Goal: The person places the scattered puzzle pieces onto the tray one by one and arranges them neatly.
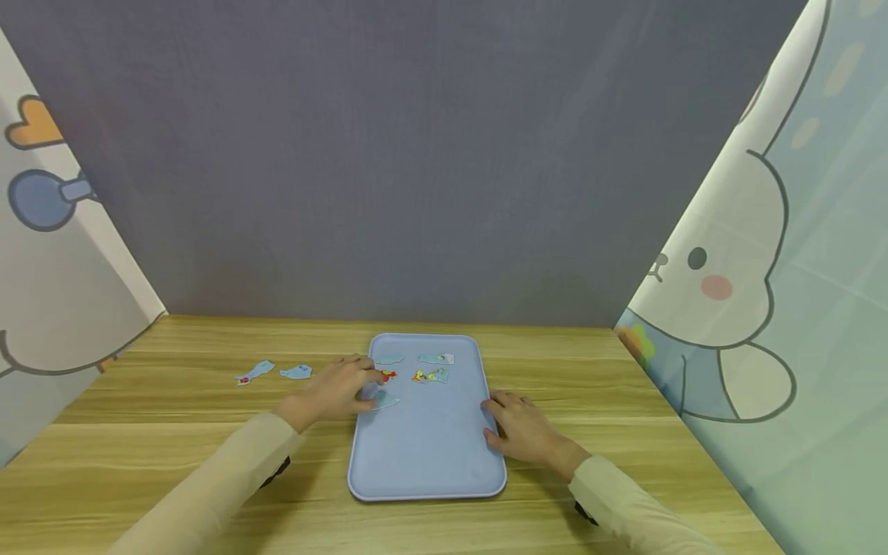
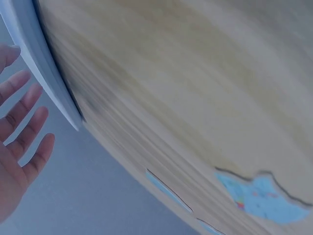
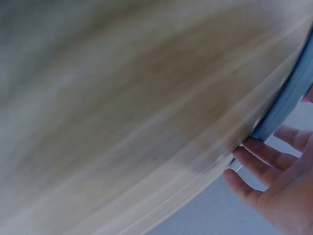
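Note:
A pale blue tray lies on the wooden table. My left hand reaches over its left rim, fingers spread and loosely bent, above flat cut-out picture pieces. A light blue piece lies by the thumb, and a piece with red on it is partly covered by the fingers. Further pieces on the tray are a blue one, a blue and white one and a colourful one. My right hand rests its fingertips on the tray's right rim; the right wrist view shows those fingers extended against it.
Left of the tray, a long blue piece with red and a smaller blue piece lie on the table. A dark grey panel stands behind, with cartoon-printed sheets at both sides.

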{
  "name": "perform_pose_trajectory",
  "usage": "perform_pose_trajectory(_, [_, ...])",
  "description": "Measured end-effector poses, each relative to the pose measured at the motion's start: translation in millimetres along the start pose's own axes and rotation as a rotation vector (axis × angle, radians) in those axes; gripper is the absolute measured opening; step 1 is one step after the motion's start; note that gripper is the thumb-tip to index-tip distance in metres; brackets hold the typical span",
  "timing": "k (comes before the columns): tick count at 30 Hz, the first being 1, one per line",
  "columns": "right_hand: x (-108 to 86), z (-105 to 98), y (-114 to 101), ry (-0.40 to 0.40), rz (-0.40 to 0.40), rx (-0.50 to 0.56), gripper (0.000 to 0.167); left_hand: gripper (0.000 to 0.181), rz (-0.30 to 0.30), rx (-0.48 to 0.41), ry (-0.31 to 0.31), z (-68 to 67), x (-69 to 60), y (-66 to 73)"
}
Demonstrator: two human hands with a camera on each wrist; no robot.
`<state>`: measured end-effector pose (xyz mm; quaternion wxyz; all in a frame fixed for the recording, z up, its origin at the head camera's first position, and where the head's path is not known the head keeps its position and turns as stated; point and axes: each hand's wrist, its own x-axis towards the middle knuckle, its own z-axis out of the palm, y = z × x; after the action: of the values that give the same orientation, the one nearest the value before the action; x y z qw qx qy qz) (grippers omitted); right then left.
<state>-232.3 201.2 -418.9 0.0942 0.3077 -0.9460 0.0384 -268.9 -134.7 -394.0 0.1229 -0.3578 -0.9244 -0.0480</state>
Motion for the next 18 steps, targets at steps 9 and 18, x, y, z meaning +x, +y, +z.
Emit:
perform_pose_trajectory(9, [-0.5, 1, 0, 0.008, -0.005, -0.002, 0.042, 0.028, -0.033, -0.041, 0.050, -6.5, -11.0, -13.2])
perform_pose_trajectory(18, [-0.6, 2, 1, 0.005, 0.001, -0.002, 0.042, 0.032, -0.082, -0.044, 0.031, -6.4, -24.7, -30.4])
